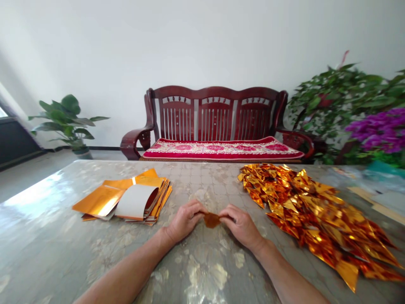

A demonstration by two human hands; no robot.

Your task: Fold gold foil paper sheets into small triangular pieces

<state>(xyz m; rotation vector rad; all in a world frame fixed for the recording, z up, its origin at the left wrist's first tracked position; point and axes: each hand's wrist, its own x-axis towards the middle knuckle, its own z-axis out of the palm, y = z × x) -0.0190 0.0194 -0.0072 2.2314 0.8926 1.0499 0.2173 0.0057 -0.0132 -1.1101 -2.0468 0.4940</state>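
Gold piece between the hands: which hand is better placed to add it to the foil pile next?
Probably the right hand: it pinches the gold piece and is nearer the foil pile; the left hand, also holding it, is farther.

a dark red wooden bench (215,116) with a patterned mat (223,148), upper middle of the frame; potted plant (67,126), left side; purple flowers (379,130), right edge

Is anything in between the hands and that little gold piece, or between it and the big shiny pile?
Nothing visible: the left hand and right hand both hold the little gold piece. Between it and the shiny pile stands the right hand.
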